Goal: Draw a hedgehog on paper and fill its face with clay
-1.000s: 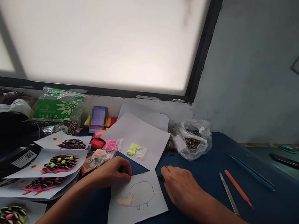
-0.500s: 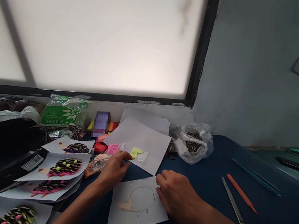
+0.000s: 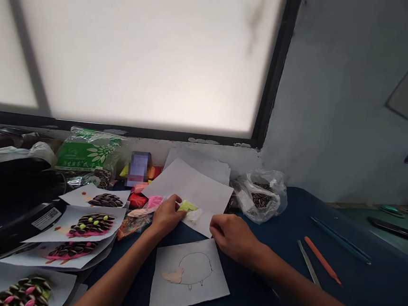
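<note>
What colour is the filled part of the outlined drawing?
The filled part is peach, in the head view.

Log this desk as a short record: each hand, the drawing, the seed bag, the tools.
Left hand: at the lime clay packet, contact unclear
Right hand: curled, near the far right corner of the drawing sheet
Drawing: rounded outline, peach clay at its left
Clear plastic bag: striped seeds inside
Tools, far right: orange tool, metal tool, slim blue tool

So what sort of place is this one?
Likely a craft workspace, at a blue table by a window. Showing it: seed-covered pictures, a plastic bag of seeds, and a sheet with a drawn outline.
</note>
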{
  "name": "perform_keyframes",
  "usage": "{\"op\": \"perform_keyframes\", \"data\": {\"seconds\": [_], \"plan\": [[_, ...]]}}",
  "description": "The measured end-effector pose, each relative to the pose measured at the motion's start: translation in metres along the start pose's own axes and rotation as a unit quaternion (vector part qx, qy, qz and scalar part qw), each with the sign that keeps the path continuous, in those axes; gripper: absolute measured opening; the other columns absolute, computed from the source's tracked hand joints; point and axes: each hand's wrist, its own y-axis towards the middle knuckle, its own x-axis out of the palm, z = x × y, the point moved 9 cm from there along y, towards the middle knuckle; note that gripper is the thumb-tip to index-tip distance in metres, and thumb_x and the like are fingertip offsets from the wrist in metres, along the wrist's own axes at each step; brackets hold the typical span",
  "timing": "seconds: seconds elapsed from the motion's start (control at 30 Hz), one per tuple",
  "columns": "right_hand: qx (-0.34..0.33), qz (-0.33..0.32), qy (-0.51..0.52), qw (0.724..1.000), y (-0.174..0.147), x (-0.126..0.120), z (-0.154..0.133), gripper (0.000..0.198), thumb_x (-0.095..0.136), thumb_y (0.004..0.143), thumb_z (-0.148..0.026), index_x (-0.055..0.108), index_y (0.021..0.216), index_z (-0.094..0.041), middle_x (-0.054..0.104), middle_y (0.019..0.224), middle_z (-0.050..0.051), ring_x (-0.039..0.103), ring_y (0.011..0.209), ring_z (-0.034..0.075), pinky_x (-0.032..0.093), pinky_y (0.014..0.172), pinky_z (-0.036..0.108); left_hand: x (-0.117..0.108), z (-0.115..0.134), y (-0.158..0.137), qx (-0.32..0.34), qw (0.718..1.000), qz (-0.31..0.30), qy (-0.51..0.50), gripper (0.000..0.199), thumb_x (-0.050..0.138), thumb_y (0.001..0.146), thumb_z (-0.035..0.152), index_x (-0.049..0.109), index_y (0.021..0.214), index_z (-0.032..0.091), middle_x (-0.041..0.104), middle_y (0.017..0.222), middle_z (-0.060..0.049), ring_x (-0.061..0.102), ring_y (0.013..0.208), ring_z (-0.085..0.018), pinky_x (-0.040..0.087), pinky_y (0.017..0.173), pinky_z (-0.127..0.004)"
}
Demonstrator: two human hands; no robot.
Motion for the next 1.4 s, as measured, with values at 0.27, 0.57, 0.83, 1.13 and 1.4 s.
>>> {"op": "perform_keyframes", "data": {"seconds": [0.27, 0.57, 0.83, 1.13, 1.4], "plan": [[0.074, 0.019, 0.164, 0.984, 0.057, 0.010, 0.021, 0.028, 0.056, 0.094, -0.025, 0.058, 0.119, -0.013, 0.061, 0.118, 0.012, 0.061, 0.101, 0.023, 0.048, 0.089, 0.041, -0.010, 0.003, -0.005, 0.021, 0.988, -0.051, -0.146, 0.036, 0.054, 0.073, 0.047, 0.064, 0.083, 0.014, 0.059, 0.070, 0.002, 0.052, 0.062, -0.012, 0.038, 0.057, -0.023], [0.087, -0.010, 0.408, 0.909, 0.066, 0.041, 0.015, 0.016, 0.057, 0.092, -0.024, 0.066, 0.087, -0.012, 0.069, 0.086, 0.004, 0.065, 0.071, 0.013, 0.051, 0.066, 0.025, 0.011, 0.008, -0.014, -0.049, 0.870, -0.129, -0.474, 0.048, 0.081, 0.056, 0.046, 0.063, 0.086, 0.014, 0.069, 0.080, -0.003, 0.062, 0.065, -0.012, 0.049, 0.061, -0.023], [0.095, 0.010, 0.517, 0.851, 0.060, 0.043, 0.013, 0.024, 0.044, 0.092, -0.023, 0.061, 0.076, -0.014, 0.068, 0.076, 0.002, 0.065, 0.059, 0.008, 0.041, 0.052, 0.016, 0.010, -0.001, -0.017, -0.079, 0.857, -0.136, -0.492, 0.043, 0.082, 0.060, 0.044, 0.058, 0.079, 0.015, 0.069, 0.073, -0.001, 0.063, 0.059, -0.011, 0.054, 0.057, -0.023], [0.107, -0.003, 0.542, 0.834, 0.058, 0.049, 0.016, 0.015, 0.056, 0.082, -0.022, 0.062, 0.071, -0.014, 0.065, 0.071, 0.000, 0.062, 0.055, 0.008, 0.040, 0.046, 0.016, 0.006, 0.002, -0.020, -0.068, 0.885, -0.130, -0.441, 0.041, 0.076, 0.068, 0.034, 0.062, 0.102, 0.015, 0.067, 0.070, 0.000, 0.063, 0.051, -0.011, 0.048, 0.041, -0.018], [0.104, -0.023, 0.559, 0.822, 0.058, 0.054, 0.019, 0.012, 0.067, 0.073, -0.026, 0.063, 0.071, -0.015, 0.066, 0.072, 0.000, 0.060, 0.056, 0.009, 0.039, 0.047, 0.017, 0.005, 0.006, -0.021, -0.044, 0.889, -0.141, -0.434, 0.051, 0.082, 0.058, 0.038, 0.064, 0.099, 0.014, 0.066, 0.067, 0.001, 0.062, 0.053, -0.012, 0.047, 0.044, -0.019]]}}
